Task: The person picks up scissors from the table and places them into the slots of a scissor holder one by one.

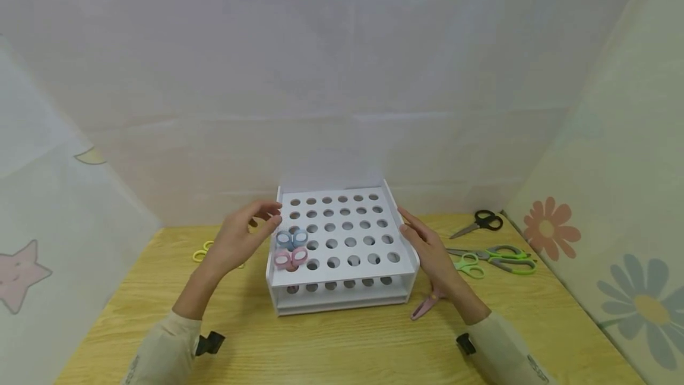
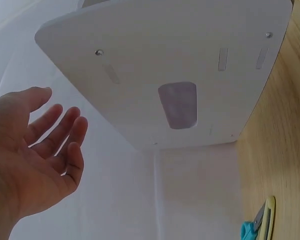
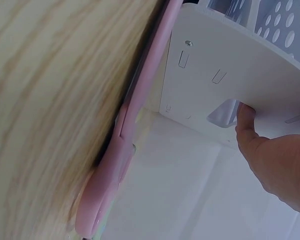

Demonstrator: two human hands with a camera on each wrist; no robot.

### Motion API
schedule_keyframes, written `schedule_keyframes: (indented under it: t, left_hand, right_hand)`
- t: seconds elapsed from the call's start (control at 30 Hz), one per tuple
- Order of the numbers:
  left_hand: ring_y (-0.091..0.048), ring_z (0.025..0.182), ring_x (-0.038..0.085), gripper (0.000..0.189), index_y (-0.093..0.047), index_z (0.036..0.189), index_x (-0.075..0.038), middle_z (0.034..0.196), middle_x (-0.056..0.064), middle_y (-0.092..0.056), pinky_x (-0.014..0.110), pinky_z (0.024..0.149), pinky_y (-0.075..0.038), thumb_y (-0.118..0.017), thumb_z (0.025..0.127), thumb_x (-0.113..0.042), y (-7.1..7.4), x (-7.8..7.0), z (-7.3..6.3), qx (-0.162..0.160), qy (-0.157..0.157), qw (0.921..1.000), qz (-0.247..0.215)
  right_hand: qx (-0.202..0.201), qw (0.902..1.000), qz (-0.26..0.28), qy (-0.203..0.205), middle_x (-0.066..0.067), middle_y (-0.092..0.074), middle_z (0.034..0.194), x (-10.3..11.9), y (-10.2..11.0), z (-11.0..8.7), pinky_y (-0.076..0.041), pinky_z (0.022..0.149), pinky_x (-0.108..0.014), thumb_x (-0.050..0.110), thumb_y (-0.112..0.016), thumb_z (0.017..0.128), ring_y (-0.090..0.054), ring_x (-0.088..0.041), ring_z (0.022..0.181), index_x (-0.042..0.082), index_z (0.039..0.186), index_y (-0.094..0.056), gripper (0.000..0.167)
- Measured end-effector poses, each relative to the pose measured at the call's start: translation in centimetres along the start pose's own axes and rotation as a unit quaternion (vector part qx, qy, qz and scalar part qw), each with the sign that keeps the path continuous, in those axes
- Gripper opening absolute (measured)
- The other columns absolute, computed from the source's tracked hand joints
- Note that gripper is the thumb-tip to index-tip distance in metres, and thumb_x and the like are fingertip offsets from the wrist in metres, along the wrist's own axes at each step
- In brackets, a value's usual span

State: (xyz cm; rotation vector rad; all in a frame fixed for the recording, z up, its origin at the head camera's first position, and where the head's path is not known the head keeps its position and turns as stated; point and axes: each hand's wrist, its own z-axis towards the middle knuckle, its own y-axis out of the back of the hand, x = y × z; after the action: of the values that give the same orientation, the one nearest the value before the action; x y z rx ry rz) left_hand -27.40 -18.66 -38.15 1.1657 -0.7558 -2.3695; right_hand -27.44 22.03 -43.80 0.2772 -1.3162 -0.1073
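A white two-tier rack with rows of round holes stands on the table. Blue-handled scissors and pink-handled scissors sit in holes at its front left, handles up. Beside the left side panel, my left hand holds nothing; its fingers are loosely bent, apart from the panel in the left wrist view. My right hand is at the right side panel, fingers extended. In the right wrist view, one digit touches the panel at its handle cutout; the other fingers are hidden there. Pink scissors lie below that hand.
Yellow-handled scissors lie left of the rack, partly behind my left arm. To the right are black scissors, large green-and-grey scissors and small green scissors. White sheeted walls surround the table at back and sides.
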Motion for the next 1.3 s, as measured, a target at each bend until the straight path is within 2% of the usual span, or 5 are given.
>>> schedule_keyframes:
  t: [0.23,0.8,0.93,1.13,1.3]
  left_hand:
    - [-0.061,0.100,0.018,0.033,-0.064,0.129,-0.010,0.114,0.001,-0.069,0.039,0.078,-0.046,-0.059,0.105,-0.032,2.2,1.7,-0.4,-0.063,0.027,0.9974,0.022]
    - [-0.060,0.108,0.041,0.047,-0.054,0.139,-0.002,0.122,0.022,-0.062,0.057,0.084,-0.050,-0.048,0.109,-0.038,4.6,7.6,-1.7,-0.022,0.140,0.9877,0.066]
    - [-0.057,0.108,0.049,0.058,-0.047,0.142,0.007,0.125,0.033,-0.057,0.060,0.081,-0.050,-0.047,0.108,-0.040,5.0,8.5,-2.5,0.022,0.206,0.9697,0.129]
    - [-0.044,0.113,0.066,0.078,-0.034,0.143,0.017,0.134,0.047,-0.037,0.076,0.086,-0.037,-0.050,0.105,-0.048,5.3,9.8,-3.9,0.131,0.331,0.9145,0.193]
    - [-0.049,0.104,0.062,0.075,-0.044,0.132,0.020,0.130,0.048,-0.036,0.075,0.083,-0.037,-0.047,0.105,-0.050,5.3,10.5,-4.5,0.153,0.356,0.9015,0.192]
  right_hand:
    - [0.000,1.0000,0.003,0.000,-0.018,-0.057,0.139,-0.3,0.0,-0.3,-0.056,0.080,-0.035,0.039,-0.050,0.109,-0.065,-0.029,0.108,0.025,0.157,-0.042,0.051]
    - [0.004,0.9999,0.009,0.004,-0.014,-0.056,0.143,0.3,0.2,-0.5,-0.057,0.081,-0.036,0.040,-0.049,0.109,-0.063,-0.032,0.112,0.028,0.157,-0.041,0.051]
    - [0.006,0.9999,0.009,0.006,-0.014,-0.056,0.143,0.3,0.2,-0.5,-0.057,0.081,-0.036,0.040,-0.049,0.109,-0.064,-0.031,0.112,0.028,0.157,-0.041,0.051]
    - [0.014,0.9998,0.009,0.014,-0.013,-0.055,0.144,0.2,0.2,-0.5,-0.057,0.080,-0.037,0.039,-0.049,0.109,-0.064,-0.031,0.111,0.027,0.158,-0.040,0.051]
    - [0.017,0.9997,0.008,0.015,-0.013,-0.054,0.145,0.3,0.2,-0.4,-0.057,0.081,-0.036,0.040,-0.049,0.109,-0.064,-0.031,0.112,0.025,0.158,-0.039,0.053]
